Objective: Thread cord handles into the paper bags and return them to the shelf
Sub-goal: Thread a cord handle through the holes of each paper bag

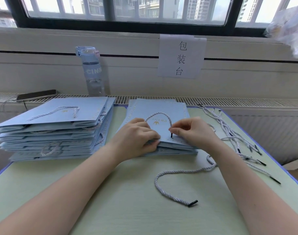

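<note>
- My right hand [194, 131] pinches a white twisted cord [159, 114] just above its black tip, between thumb and forefinger, with the other fingers curled in.
- The tip stands nearly upright at a small hole close to the near edge of the blue paper bag [161, 106].
- From there the cord arches up over the gold lettering and runs out of sight behind my left hand [136, 136].
- My left hand grips the bag's near edge on the left side, fingers curled over it and thumb along the edge.
- The bag lies flat on top of a short middle stack [178, 150] of the same bags, on the pale green table [124, 192].
- To my left sits a taller left stack [51, 138] of bags (these have cord handles showing at top and sides).
- One loose cord [183, 171] curls on the table in front of me, just under my right forearm.
- A pile of cords [229, 131] lies spread along the table's right side.
- Behind the stacks, on the ledge, stand a clear bottle [93, 73] and a dark phone [36, 95]; a paper sign [181, 55] hangs on the wall under the window.
</note>
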{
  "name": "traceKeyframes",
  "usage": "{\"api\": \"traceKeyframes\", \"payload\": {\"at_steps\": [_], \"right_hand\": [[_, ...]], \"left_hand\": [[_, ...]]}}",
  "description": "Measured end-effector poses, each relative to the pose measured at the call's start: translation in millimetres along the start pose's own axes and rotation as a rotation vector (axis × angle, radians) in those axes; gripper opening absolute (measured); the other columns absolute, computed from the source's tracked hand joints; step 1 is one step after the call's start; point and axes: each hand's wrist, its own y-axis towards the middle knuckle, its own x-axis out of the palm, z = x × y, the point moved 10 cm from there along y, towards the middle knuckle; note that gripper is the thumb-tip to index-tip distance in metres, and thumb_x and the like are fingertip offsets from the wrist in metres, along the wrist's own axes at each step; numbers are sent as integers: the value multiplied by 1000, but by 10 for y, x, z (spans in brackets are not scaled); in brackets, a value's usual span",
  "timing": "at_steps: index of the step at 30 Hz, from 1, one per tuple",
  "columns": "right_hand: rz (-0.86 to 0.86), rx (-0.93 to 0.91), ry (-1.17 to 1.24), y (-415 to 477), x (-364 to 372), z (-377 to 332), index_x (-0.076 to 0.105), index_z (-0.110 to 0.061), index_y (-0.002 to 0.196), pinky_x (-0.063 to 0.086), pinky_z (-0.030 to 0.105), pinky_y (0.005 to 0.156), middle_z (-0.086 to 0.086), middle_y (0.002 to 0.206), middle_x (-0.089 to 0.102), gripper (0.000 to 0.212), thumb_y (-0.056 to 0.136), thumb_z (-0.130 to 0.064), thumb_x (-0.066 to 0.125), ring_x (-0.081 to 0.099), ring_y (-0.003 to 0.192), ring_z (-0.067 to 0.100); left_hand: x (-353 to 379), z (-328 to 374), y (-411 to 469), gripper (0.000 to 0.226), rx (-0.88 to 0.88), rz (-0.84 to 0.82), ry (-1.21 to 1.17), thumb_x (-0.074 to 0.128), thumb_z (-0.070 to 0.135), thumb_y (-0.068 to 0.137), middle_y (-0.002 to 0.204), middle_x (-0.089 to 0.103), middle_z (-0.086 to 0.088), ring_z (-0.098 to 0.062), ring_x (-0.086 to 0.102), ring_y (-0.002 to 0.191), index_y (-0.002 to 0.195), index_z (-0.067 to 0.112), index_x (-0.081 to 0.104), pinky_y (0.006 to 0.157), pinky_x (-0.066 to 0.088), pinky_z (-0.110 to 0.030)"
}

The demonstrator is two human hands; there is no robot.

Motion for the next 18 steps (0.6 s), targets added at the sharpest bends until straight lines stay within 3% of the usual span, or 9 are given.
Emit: {"api": "traceKeyframes", "payload": {"at_steps": [4,8,11,18], "right_hand": [[5,5,-57,5,-31,12,73,-18,85,36,0,55,-10,72,69,4,84,-17,69,57,60,-11],[-20,28,-68,-19,-55,-2,73,-16,84,36,8,45,-4,73,71,8,87,-18,66,52,50,7],[-39,25,-67,-36,-55,-31,72,-12,86,28,9,40,-2,70,67,11,89,-18,63,34,36,1],[-30,0,-21,-38,-34,-72,69,-18,77,29,8,43,-9,64,65,15,90,-18,61,35,39,0]], "left_hand": [[-23,-15,-8,23,-6,29,7,56,27,88,67,68,7,-16,61,64,77,15,73,76,50,-32],[-66,-42,-21,23,-36,67,9,57,27,89,67,69,6,-16,61,65,79,15,74,73,49,-28],[-102,-55,-17,23,-53,91,11,57,27,89,67,69,5,-16,61,65,80,15,75,71,50,-28],[-179,-85,-26,25,-88,141,15,57,28,89,67,67,0,-18,60,64,82,13,75,69,49,-28]]}}
